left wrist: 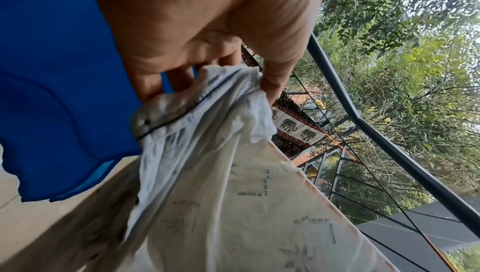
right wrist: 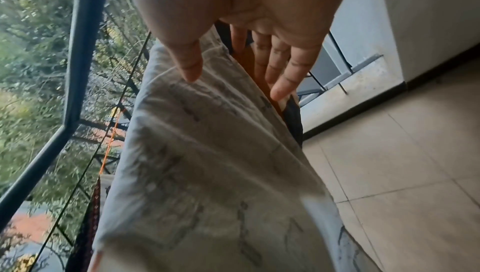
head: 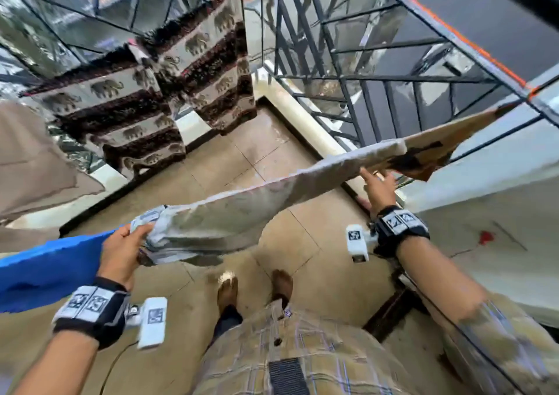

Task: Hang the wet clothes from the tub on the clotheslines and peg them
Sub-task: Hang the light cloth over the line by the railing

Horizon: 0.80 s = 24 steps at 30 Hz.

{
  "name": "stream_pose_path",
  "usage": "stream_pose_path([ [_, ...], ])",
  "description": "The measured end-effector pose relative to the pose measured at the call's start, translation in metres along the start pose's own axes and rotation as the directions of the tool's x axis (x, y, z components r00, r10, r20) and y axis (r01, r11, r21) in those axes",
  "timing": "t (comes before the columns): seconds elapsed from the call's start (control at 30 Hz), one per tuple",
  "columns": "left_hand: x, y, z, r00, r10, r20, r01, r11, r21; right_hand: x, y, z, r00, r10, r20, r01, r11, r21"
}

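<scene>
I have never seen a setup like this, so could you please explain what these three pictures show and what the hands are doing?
No machine here: a person wears three cameras, one on the head and one strapped to each wrist. The head view looks down at a tiled balcony floor, the person's feet and both arms. The left hand grips one bunched end of a pale printed cloth; the left wrist view shows the fingers curled round it. The right hand lies with straight fingers along the cloth's far part, seen close up in the right wrist view. The cloth stretches between the hands, seemingly over a line. An elephant-print cloth and a blue cloth already hang nearby. No pegs or tub are visible.
</scene>
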State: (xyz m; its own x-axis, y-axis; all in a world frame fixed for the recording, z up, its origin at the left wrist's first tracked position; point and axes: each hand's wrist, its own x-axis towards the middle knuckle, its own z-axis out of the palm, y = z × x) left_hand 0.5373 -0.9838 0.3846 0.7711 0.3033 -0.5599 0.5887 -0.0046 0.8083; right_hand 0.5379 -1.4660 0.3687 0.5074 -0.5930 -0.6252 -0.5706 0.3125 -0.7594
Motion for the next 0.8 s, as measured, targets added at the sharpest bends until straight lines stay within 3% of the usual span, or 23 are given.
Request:
stream_pose_path([
  [0.13, 0.011, 0.005, 0.000, 0.997, 0.011, -0.075, -0.018, 0.994, -0.103, 0.008, -0.005, 0.003, 1.000, 0.016, 0.013, -0.017, 0.997, 0.079],
  [0.27, 0.009, 0.012, 0.005, 0.997, 0.070, -0.015, -0.072, 0.985, -0.156, 0.023, -0.013, -0.004, 0.999, 0.025, 0.040, -0.034, 0.972, 0.231],
  [0.37, 0.003, 0.020, 0.009, 0.992, 0.123, 0.039, -0.114, 0.978, -0.175, 0.035, -0.020, -0.008, 0.998, -0.052, -0.045, 0.058, 0.989, 0.132],
  [0.5, 0.003, 0.025, 0.006, 0.992, 0.124, 0.011, -0.119, 0.970, -0.212, 0.021, -0.025, -0.022, 0.956, -0.246, -0.163, 0.234, 0.968, -0.088],
  [0.6, 0.000, 0.026, -0.001, 0.990, 0.142, 0.022, -0.133, 0.962, -0.240, -0.003, -0.040, -0.043, 0.866, -0.470, -0.172, 0.431, 0.875, -0.220],
  [0.7, -0.004, 0.022, -0.017, 0.987, 0.158, -0.009, -0.154, 0.945, -0.288, -0.033, -0.088, -0.042, 0.777, -0.629, 0.035, 0.621, 0.757, -0.204],
  [0.8, -0.001, 0.016, -0.039, 0.989, 0.135, -0.060, -0.148, 0.913, -0.381, -0.044, -0.163, -0.011, 0.618, -0.763, 0.187, 0.776, 0.555, -0.299],
])
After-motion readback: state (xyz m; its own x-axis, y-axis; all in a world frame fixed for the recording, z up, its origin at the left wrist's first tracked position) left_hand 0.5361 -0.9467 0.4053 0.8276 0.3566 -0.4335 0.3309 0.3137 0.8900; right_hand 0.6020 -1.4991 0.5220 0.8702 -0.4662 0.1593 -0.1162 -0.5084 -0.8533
